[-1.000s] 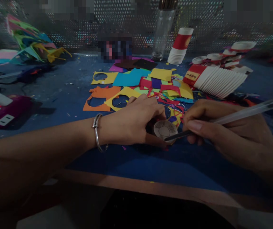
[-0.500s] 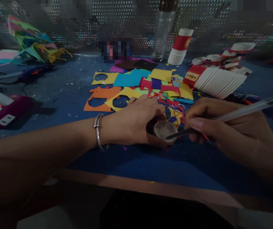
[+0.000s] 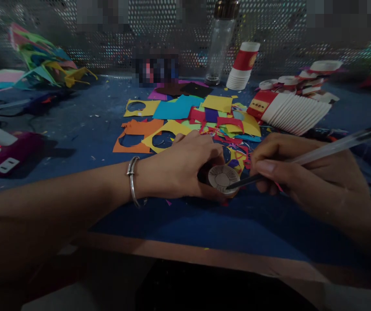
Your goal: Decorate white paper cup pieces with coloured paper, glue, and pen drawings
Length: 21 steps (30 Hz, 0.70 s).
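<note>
The left hand (image 3: 185, 166) is curled around a small, round, pale disc-topped piece (image 3: 222, 178), seemingly paper or card, with dark lines radiating from a drawn inner ring. It sits at the near middle of the blue tabletop (image 3: 172, 220), its drawn face upward; how far its side reaches down is hidden. The thumb is on the near side, the other fingers bent on the far side, closed on it. On the right, the right hand (image 3: 318, 177) pinches a slim pen with a clear barrel and dark ends (image 3: 331, 149) between thumb and fingers, its tip at the near part of the drawn face.

The piece looks light and fairly stiff, yet likely to dent if squeezed; a gentle hold low on its side suits it and leaves the face free. The pen seems rigid, light and smooth, best gripped close to its tip.

Beyond lie yellow and orange paper sheets with round holes (image 3: 149, 127); to the far right, a stack of white paper cups with a red printed band (image 3: 297, 112) lies tilted.
</note>
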Available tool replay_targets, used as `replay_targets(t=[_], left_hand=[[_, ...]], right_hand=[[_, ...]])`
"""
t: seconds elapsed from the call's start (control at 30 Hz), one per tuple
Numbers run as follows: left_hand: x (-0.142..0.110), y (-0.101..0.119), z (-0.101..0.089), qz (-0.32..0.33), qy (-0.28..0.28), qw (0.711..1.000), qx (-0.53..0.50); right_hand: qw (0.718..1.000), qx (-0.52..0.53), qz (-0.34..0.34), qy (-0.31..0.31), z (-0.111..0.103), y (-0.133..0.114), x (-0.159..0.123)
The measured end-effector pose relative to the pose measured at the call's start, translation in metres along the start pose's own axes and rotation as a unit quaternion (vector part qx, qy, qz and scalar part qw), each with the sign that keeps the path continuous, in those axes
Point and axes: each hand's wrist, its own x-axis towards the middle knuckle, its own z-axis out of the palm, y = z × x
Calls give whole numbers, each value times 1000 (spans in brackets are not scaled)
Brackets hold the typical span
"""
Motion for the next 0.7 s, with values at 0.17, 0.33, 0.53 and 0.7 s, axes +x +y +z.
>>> replay_targets(t=[0.17, 0.33, 0.53, 0.7], left_hand=[[0, 1, -1, -1, 2, 1000, -2], [0, 0, -1, -4, 0, 1000, 6], [0, -1, 1, 4, 3, 1000, 4], [0, -1, 1, -1, 8, 1000, 1]], right_hand=[[999, 24, 25, -6, 0, 2, -1], [999, 15, 27, 11, 1, -1, -1], [1000, 13, 21, 12, 2, -2, 1], [999, 32, 30, 9, 1, -1, 0]])
